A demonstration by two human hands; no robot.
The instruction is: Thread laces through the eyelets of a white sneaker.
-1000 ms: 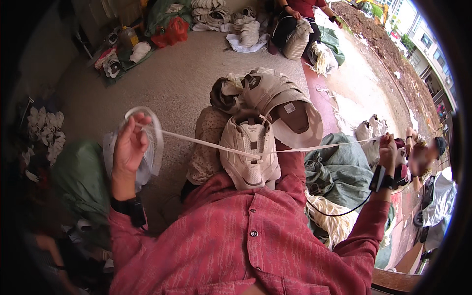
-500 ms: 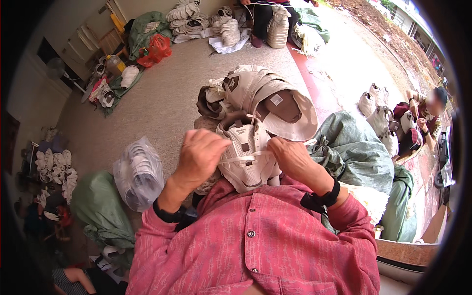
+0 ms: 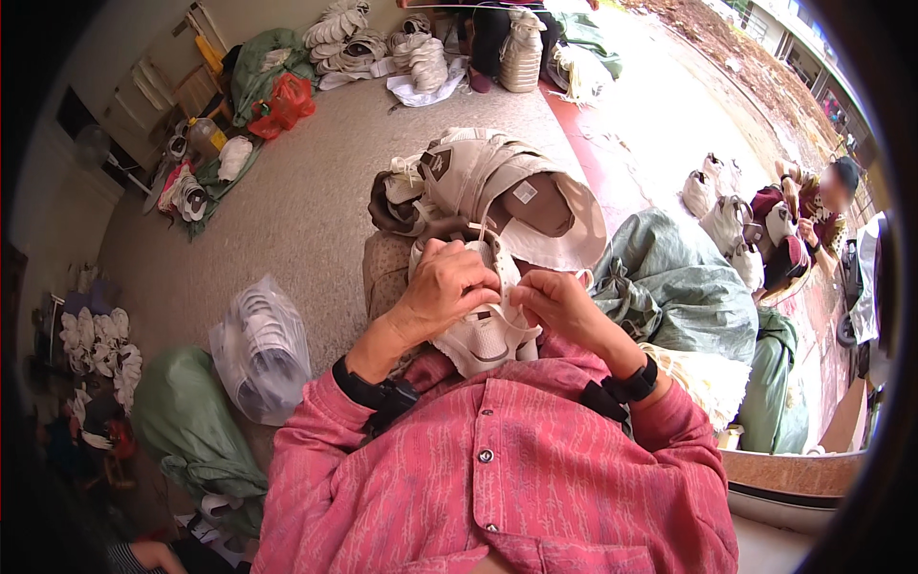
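A pale beige shoe upper (image 3: 475,344) rests on my lap, toe toward me, with a white shoelace (image 3: 528,332) looped at its right side. My left hand (image 3: 448,287) lies over the upper's left side, fingers curled and pinched near the eyelets; what sits between them is hidden. My right hand (image 3: 564,304) is closed at the right eyelet edge, thumb and forefinger pinching the shoelace. Just beyond stands a nested stack of beige and brown shoe uppers (image 3: 469,158), partly behind the upper on my lap.
A clear bag of shoe parts (image 3: 260,349) and a green sack (image 3: 182,411) stand at my left. Another green sack (image 3: 684,287) is close on my right. A co-worker (image 3: 827,206) sits beyond it among shoe uppers. Far ahead lie a red plastic bag (image 3: 285,103) and more stacked uppers (image 3: 426,65).
My left hand has moved right and down, from beside the upper to over its front. My right hand is still pinched at the right edge. The view has shifted slightly.
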